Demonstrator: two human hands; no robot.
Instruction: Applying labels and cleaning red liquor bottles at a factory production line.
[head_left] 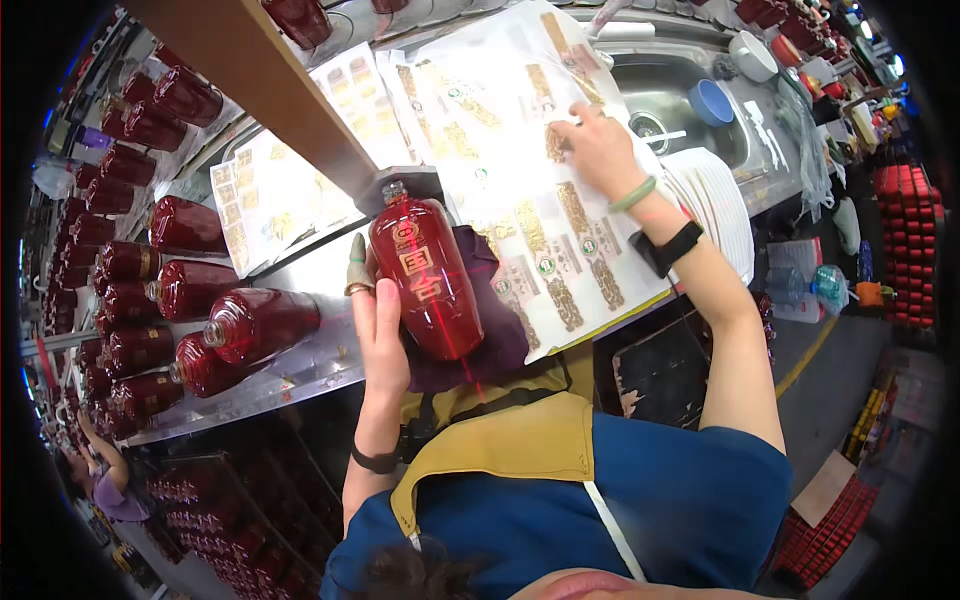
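Red glass bottle (pixel 440 290) on a purple cloth (pixel 512 330): its long axis runs away from the person, neck far and slightly left, base near. The left hand (pixel 378 325) grasps its left side, thumb forward. The right hand (pixel 602 155) reaches out, fingers bent over a printed sheet (pixel 497 150); whether they pinch anything, I cannot tell.

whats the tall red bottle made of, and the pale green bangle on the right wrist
Tall red bottle: probably glass, glossy, from its bright reflections; glazed ceramic possible.
Pale green bangle: smooth, rounded band; could be polished stone, glass or plastic.
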